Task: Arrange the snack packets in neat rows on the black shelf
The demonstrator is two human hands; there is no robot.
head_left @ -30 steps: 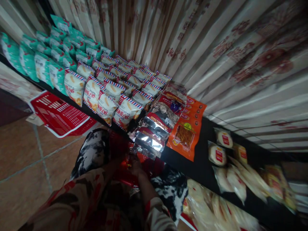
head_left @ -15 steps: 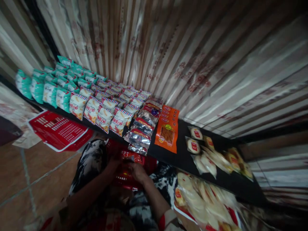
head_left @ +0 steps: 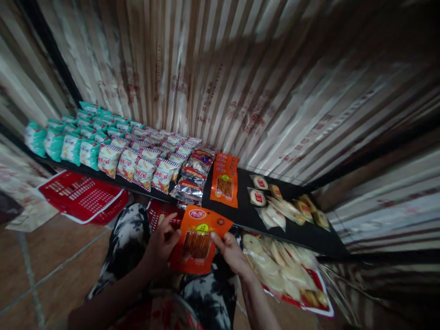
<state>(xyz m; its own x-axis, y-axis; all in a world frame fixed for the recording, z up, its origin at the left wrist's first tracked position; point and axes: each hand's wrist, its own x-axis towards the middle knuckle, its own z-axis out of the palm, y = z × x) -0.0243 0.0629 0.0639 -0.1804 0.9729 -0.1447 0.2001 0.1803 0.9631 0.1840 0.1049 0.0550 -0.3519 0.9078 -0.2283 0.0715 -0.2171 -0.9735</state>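
An orange snack packet [head_left: 195, 240] with a window showing brown strips is held up in front of my lap. My right hand [head_left: 232, 252] grips its right edge, thumb on the front. At the packet's left edge is my left hand [head_left: 161, 243], its fingers bent and apart; the fingertips come close to the edge, and contact there is hard to make out. A similar orange packet [head_left: 224, 181] lies flat on the black shelf [head_left: 237, 220], just beyond the one I hold. Silver-and-red packets [head_left: 190, 181] are stacked to its left.
Teal bags [head_left: 71, 149] and white striped bags [head_left: 144, 169] stand in rows on the shelf's left. Small wrapped cakes [head_left: 257, 197] lie right. Below are a red basket [head_left: 82, 195] and a basket of wrapped pale snacks [head_left: 285, 270]. A pleated curtain [head_left: 206, 68] hangs behind.
The orange packet has come up into view from the red basket between my knees, with my hands raised around it. The view has shifted slightly.
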